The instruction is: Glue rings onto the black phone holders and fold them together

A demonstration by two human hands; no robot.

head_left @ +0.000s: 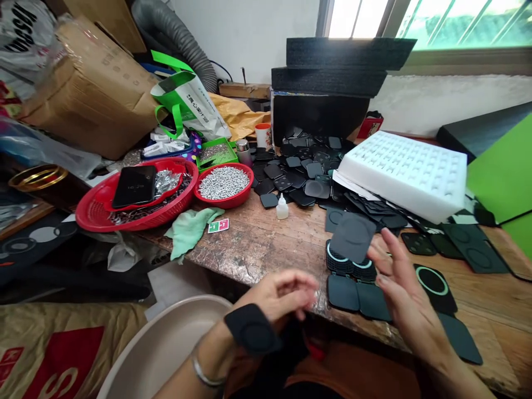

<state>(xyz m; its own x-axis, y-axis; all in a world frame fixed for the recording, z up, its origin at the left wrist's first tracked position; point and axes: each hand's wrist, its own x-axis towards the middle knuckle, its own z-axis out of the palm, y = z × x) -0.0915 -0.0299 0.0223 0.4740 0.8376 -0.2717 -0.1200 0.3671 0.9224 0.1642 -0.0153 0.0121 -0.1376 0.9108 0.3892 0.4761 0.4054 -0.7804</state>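
Observation:
At the front edge of the table, my right hand (401, 277) has its fingertips on the edge of a thin black square pad (353, 237), which is tilted and marked with a faint ring. My left hand (286, 291) is slightly blurred over the table edge, fingers loosely curled and nothing seen between them. Another black square pad (253, 328) overlaps my left wrist; whether it touches the wrist I cannot tell. Beneath the right hand's pad lie black square parts with pale green rings (341, 256), joined to plain dark square flaps (343, 293). A similar ringed part (432, 281) lies right of my hand.
Black square plates (318, 188) are heaped at the back. A white foam block (407, 172) stands at right. A small dropper bottle (282, 208), a red basket of metal pins (223, 185), a larger red basket (93, 208) and a green cloth (191, 230) are leftward. A beige basin (137, 354) sits below.

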